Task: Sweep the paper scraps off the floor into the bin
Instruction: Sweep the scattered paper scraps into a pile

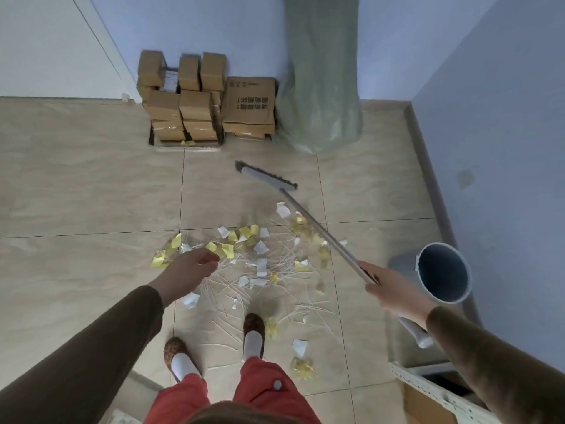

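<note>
Yellow and white paper scraps [260,249] and thin white strips lie scattered on the beige tile floor [91,191], from the middle down to my feet. My right hand [388,286] grips the grey handle of a broom [321,237]. The broom's head [266,175] rests on the floor beyond the scraps. A grey round bin [443,270] stands at the right, its opening tilted toward me, just beyond my right hand. My left hand [189,270] hovers over the left side of the scraps, fingers loosely curled, holding nothing that I can see.
Stacked cardboard boxes [201,99] and a green sack [321,87] stand against the far blue wall. A wall with a grey skirting runs along the right. A white perforated rack [428,390] sits at the bottom right. My slippered feet [253,332] stand among the scraps.
</note>
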